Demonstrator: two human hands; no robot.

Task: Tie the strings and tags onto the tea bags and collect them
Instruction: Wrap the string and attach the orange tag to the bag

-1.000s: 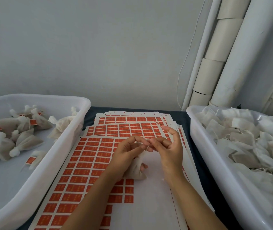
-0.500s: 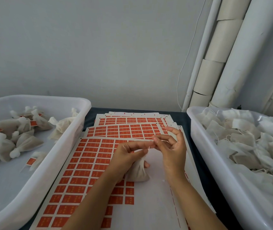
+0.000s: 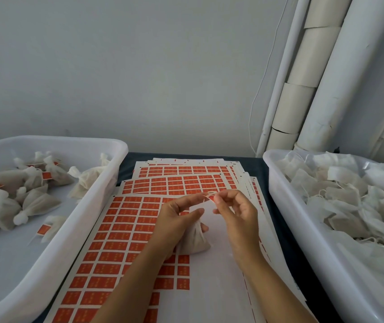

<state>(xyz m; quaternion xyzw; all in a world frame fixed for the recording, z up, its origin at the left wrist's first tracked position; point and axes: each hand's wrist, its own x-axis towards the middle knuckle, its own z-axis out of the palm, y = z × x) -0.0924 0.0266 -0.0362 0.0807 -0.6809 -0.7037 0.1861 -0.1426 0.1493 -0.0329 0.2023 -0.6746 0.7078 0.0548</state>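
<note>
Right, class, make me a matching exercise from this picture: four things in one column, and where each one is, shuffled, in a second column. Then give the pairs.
Things:
1. tied bags
2. untied bags
3. tag sheets
4. held bag

Places:
A. flat on the table between the two tubs
B. in the left tub
C. under the left hand, above the sheets
D. in the right tub

Pairs: 1-B, 2-D, 3-A, 4-C

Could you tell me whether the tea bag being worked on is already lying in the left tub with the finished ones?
No, the tea bag is in the left hand above the orange tag sheets, outside the left tub.
</note>
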